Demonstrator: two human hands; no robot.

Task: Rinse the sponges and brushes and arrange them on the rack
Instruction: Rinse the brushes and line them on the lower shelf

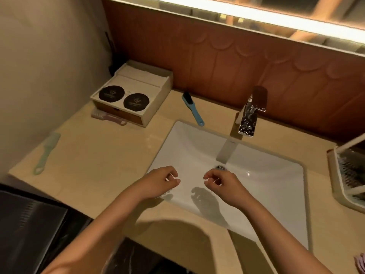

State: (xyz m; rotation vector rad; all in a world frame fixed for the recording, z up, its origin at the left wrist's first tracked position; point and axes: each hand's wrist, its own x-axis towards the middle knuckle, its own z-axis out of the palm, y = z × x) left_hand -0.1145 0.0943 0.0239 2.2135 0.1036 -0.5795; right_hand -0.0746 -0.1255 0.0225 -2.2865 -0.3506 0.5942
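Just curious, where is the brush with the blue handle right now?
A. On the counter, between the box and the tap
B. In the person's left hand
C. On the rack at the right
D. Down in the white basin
A: the blue brush lies flat on the counter behind the basin, with the box to its left and the tap to its right.

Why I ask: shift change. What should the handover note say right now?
Left hand and right hand: loosely curled over the sink, holding nothing.
Blue brush lies on the counter left of the tap; green brush at the counter's far left; pink brush in front of the box.
Rack at right holds something bristly.
Left: rinse those three brushes, set them on the rack. No sponge in view.
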